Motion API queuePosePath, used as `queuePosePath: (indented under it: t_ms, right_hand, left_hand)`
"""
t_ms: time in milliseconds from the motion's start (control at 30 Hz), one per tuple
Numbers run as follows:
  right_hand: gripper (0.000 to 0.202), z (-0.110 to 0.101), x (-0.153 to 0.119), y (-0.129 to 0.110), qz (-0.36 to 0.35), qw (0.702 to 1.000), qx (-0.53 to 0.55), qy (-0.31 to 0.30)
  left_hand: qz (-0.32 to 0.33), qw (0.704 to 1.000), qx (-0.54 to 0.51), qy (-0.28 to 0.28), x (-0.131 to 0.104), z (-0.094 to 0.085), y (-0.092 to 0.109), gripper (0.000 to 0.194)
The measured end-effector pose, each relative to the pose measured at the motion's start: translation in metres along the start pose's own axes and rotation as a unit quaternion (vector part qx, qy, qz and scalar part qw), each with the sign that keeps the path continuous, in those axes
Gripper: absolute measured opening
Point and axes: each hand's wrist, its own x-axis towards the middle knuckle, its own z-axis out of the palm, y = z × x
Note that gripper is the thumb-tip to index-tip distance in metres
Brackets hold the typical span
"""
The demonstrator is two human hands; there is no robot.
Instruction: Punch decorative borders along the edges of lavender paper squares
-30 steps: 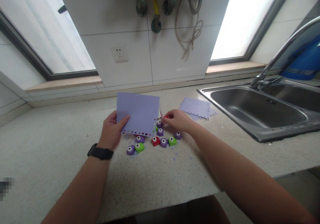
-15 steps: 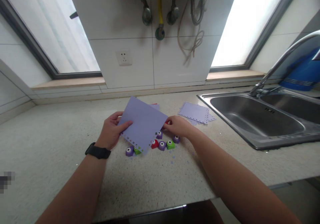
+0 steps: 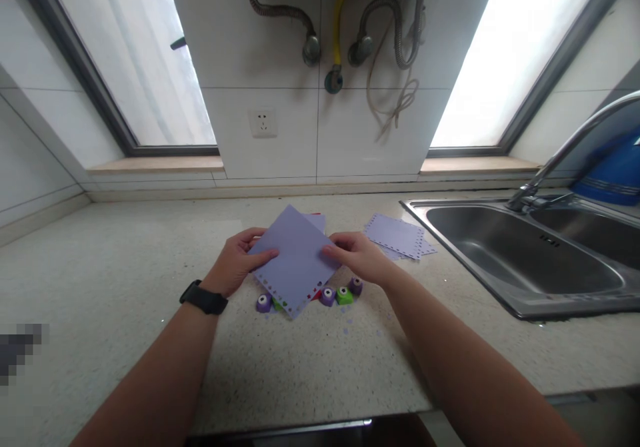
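A square sheet of purple paper (image 3: 297, 254) is held up above the counter, one corner pointing toward me. Small punched shapes line its two lower edges. My left hand (image 3: 237, 257) pinches its left corner, thumb on top. At the right corner, my right hand (image 3: 360, 257) grips it the same way, its fingers hidden underneath. Small craft punches lie below the paper: a purple punch (image 3: 263, 302) at the left, another purple punch (image 3: 328, 296), a green punch (image 3: 345, 295) and a further purple punch (image 3: 356, 285) at the right. Red and green ones are partly covered.
Stacked purple sheets with punched edges (image 3: 397, 235) lie to the right. More purple paper (image 3: 317, 222) with a red edge shows behind the held sheet. Paper bits (image 3: 346, 331) are scattered near the punches. A steel sink (image 3: 510, 260) with a faucet (image 3: 525, 197) is at the right.
My right hand has left the red punch by the paper's edge and now grips the sheet's right corner. The view has shifted slightly, and the sheet covers more of the punches.
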Motion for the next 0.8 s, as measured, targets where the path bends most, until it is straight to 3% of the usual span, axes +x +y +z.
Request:
queuePosePath:
  t_ms: [200, 300, 600, 800]
  right_hand:
    - [0.032, 0.005, 0.003, 0.009, 0.001, 0.997, 0.049, 0.065]
    - [0.035, 0.007, 0.006, 0.011, -0.018, 0.99, 0.074, 0.122]
    - [0.034, 0.014, 0.011, 0.015, -0.03, 0.97, 0.103, 0.217]
    - [0.035, 0.019, 0.011, 0.013, -0.027, 0.97, 0.108, 0.218]
  left_hand:
    - [0.018, 0.997, -0.073, 0.023, 0.004, 0.003, -0.003, 0.05]
    - [0.019, 0.995, -0.094, 0.001, 0.003, 0.01, -0.006, 0.044]
    - [-0.034, 0.996, 0.044, -0.075, -0.003, 0.024, -0.015, 0.036]
    - [-0.039, 0.995, 0.059, -0.071, -0.002, 0.022, -0.014, 0.036]
